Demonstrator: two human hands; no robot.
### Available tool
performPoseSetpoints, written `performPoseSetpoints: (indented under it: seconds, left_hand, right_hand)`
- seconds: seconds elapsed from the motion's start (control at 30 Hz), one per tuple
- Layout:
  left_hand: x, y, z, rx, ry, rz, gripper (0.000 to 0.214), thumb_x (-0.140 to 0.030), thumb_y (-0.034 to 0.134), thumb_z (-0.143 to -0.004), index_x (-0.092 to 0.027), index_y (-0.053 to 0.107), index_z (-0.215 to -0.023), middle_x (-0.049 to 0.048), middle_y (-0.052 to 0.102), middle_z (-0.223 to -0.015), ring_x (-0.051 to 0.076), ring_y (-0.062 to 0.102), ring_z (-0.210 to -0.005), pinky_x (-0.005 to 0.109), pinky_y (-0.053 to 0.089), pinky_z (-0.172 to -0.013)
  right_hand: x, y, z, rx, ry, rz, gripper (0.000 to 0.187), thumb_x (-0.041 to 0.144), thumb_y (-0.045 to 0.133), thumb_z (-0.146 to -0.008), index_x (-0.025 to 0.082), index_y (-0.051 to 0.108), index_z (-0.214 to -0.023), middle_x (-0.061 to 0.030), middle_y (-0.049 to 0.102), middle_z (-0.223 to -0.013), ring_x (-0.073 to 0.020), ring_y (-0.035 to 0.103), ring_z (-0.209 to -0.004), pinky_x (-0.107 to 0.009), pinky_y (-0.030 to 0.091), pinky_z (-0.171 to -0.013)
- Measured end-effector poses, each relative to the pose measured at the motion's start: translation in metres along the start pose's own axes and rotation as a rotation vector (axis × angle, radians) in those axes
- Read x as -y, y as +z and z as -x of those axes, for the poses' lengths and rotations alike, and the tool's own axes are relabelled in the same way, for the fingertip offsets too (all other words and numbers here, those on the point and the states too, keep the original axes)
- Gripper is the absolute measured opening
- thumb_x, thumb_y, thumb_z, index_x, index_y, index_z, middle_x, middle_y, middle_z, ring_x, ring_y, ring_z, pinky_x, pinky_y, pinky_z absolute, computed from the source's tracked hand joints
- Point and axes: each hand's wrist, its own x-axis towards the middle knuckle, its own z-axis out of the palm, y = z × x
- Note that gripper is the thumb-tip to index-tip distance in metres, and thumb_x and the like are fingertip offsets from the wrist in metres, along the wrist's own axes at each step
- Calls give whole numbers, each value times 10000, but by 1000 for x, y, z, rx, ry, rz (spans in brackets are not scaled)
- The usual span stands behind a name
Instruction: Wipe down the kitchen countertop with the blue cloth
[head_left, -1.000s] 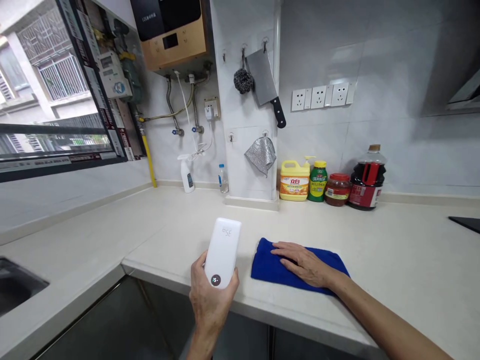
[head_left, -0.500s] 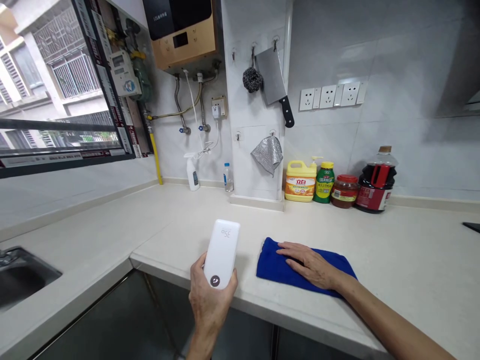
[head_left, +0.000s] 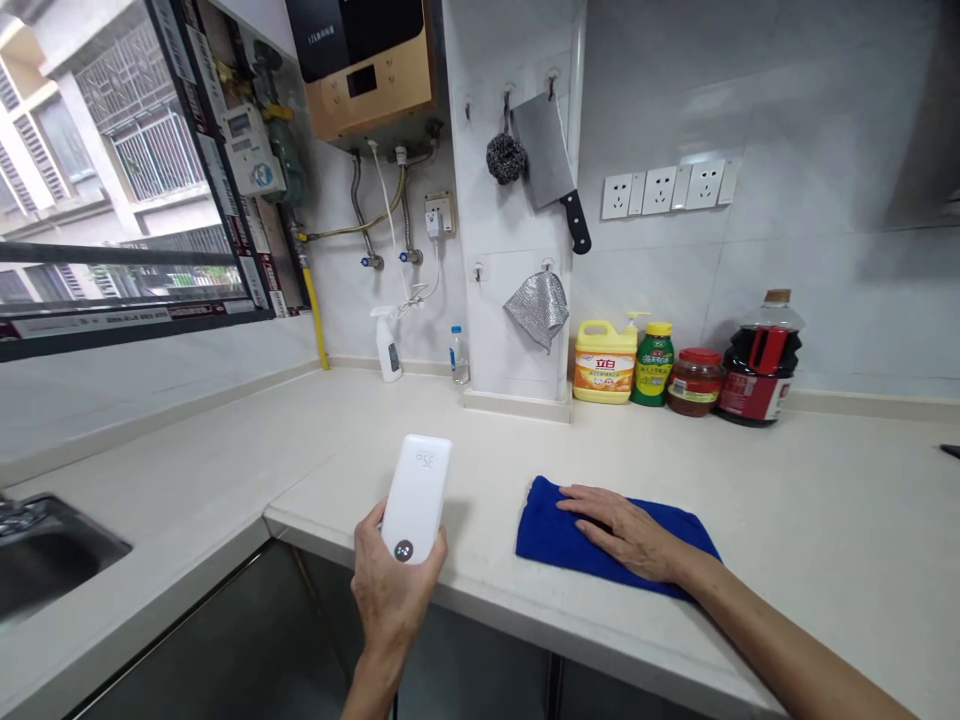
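My left hand (head_left: pixel 394 595) is closed round the lower end of a white handheld device (head_left: pixel 417 492) with a small display near its top and a round button by my thumb. It is held upright over the front edge of the white countertop (head_left: pixel 787 500). My right hand (head_left: pixel 622 528) lies flat, fingers stretched out, on a folded blue cloth (head_left: pixel 551 530) resting on the counter to the right of the device.
Against the back wall stand a yellow detergent jug (head_left: pixel 604 362), a green bottle (head_left: pixel 652 363), a red-lidded jar (head_left: pixel 695 381) and a dark oil bottle (head_left: pixel 761 360). A cleaver (head_left: pixel 551 160) hangs above. A white spray bottle (head_left: pixel 387 343) stands in the corner; a sink (head_left: pixel 45 545) is at far left.
My left hand has shifted the white device a little to the left. My right hand stays flat on the blue cloth.
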Motion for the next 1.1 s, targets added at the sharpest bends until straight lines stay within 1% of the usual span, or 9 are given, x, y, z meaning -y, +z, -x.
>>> performPoseSetpoints:
  seconds: [0.17,0.3,0.47,0.63,0.73,0.87,0.97,1.1]
  left_hand:
    - [11,-6,-15,-25,-24,-52,654,-466,698,-715,-241,460,-1280,90,570,-1201,288,607,-1020,408,510,-839]
    - [20,-9,-24,-33,-43,-101,649,-459,692,-729,-232,448,-1286,96,568,-1214,291,607,-1032,406,510,-831]
    - [31,-13,-32,-19,-53,-133,665,-447,698,-726,-225,443,-1298,103,568,-1228,283,612,-1011,402,514,-832]
    - [41,-14,-36,-13,-62,-157,662,-454,687,-728,-226,438,-1297,111,565,-1239,302,598,-1080,405,515,-834]
    - [45,-14,-40,-8,-76,-161,665,-474,675,-726,-224,439,-1295,106,566,-1227,297,600,-1064,409,513,-839]
    - [50,-16,-49,11,-79,-176,673,-504,654,-725,-216,443,-1295,109,570,-1215,292,604,-1032,414,512,-837]
    - [53,-18,-56,34,-63,-198,693,-524,643,-720,-213,435,-1303,117,562,-1236,304,595,-1069,415,515,-836]
    - [58,-19,-65,51,-57,-226,691,-521,628,-720,-207,430,-1303,125,559,-1251,315,593,-1097,435,511,-882]
  right_hand:
    - [1,1,1,-23,0,-13,483,583,362,-1028,370,543,-1422,9,480,-1548,-236,391,-1454,-470,306,-1229]
    - [2,1,1,-26,-2,-8,489,584,355,-1029,360,551,-1417,-5,485,-1544,-247,401,-1448,-489,311,-1223]
    - [1,3,2,-33,-4,-7,493,584,355,-1029,354,550,-1419,-14,484,-1545,-244,406,-1446,-487,312,-1223]
    - [1,3,1,-33,-1,-18,487,592,372,-1023,366,552,-1415,-7,484,-1545,-243,399,-1450,-480,311,-1224]
    - [2,2,1,-31,-2,-22,486,595,374,-1021,368,557,-1410,-5,488,-1543,-241,404,-1448,-476,311,-1225]
    - [2,2,1,-30,2,-24,484,592,375,-1022,368,558,-1410,-3,485,-1545,-242,399,-1452,-476,306,-1227]
    - [2,2,1,-20,5,-20,483,589,372,-1024,374,544,-1420,1,472,-1555,-240,387,-1458,-479,304,-1227]
    - [1,2,1,-9,13,-18,478,588,365,-1027,385,533,-1427,9,464,-1560,-234,372,-1466,-483,291,-1233]
